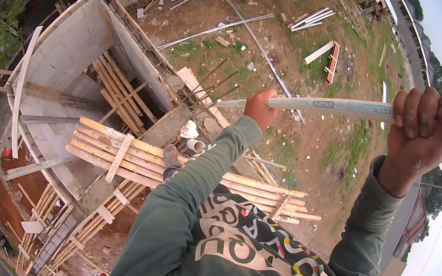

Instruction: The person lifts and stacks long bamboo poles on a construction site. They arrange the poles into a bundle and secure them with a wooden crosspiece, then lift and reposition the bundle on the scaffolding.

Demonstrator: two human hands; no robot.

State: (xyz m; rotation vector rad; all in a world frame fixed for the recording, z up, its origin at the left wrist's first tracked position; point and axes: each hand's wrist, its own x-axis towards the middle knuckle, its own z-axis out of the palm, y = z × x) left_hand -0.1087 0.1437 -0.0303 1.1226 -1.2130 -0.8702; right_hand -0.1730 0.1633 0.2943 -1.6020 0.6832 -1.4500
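A long pale grey plastic pipe (333, 107) with blue print along it runs across the right half of the view, high above the ground. My left hand (261, 109) is closed round it nearer its far end, by the wall corner. Farther right, my right hand (423, 124) grips the same pipe, fingers wrapped over the top. Beyond that hand the pipe continues to the right rim. Thin steel bars (215, 85) stick out of the wall corner near the pipe's far end. Below my left forearm, a short white pipe piece (195, 145) lies on the ledge.
My foot (170, 157) rests on a bamboo pole platform (118, 149), high up. Left of it, block walls (63, 50) surround a deep shaft with bamboo poles (122, 90) inside. A wooden plank (26, 91) leans across the wall top. Far below, white pipes (312, 19) lie on the ground.
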